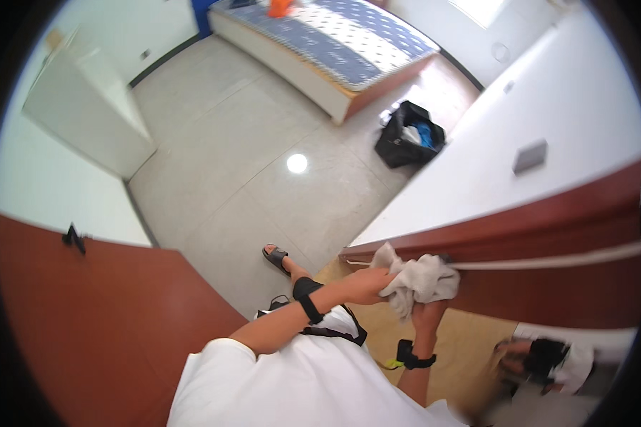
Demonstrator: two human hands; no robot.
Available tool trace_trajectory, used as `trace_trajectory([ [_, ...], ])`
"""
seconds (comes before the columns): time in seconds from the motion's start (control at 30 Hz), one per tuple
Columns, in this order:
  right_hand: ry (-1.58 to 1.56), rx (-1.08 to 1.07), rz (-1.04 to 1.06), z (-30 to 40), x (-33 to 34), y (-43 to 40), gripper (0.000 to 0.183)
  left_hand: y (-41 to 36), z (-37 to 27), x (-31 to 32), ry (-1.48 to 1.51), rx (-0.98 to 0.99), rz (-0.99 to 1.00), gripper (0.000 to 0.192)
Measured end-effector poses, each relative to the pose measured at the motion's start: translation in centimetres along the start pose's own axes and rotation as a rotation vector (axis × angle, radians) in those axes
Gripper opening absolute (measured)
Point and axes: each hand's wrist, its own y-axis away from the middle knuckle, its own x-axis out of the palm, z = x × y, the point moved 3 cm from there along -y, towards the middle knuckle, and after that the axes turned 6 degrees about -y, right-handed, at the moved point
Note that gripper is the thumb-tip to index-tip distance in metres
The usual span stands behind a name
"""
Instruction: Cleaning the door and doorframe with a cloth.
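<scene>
A crumpled light grey cloth (424, 280) is bunched against the edge of a reddish-brown wooden door frame (545, 288). My left hand (366, 285) reaches across from the left and grips the cloth's left side. From below, my right hand (428, 315) holds its lower right part, the fingers partly hidden by the folds. A pale strip (545, 261) runs along the frame to the right of the cloth. Both wrists wear black bands.
A brown door (112, 315) with a black handle (75, 238) stands at left. Beyond are a bed (326, 37), a black bag (406, 139) holding cloths, and a white cabinet (85, 112). Another person (555, 363) is low at the bottom right. A wall switch (530, 157) sits above the frame.
</scene>
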Motion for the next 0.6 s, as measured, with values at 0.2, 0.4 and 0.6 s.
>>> trace_trajectory([
  [0.2, -0.145, 0.173, 0.806, -2.4, 12.3, 0.4, 0.044, 13.3, 9.9, -9.9, 0.061, -0.354, 0.356, 0.041],
  [0.4, -0.271, -0.104, 0.972, 5.4, 20.4, -7.9, 0.046, 27.2, 10.3, -18.9, -0.032, -0.451, -0.272, 0.041],
  [0.6, -0.415, -0.350, 1.055, 16.0, 27.7, -15.4, 0.049, 36.5, 5.8, -24.3, -0.146, -0.786, -1.211, 0.057],
])
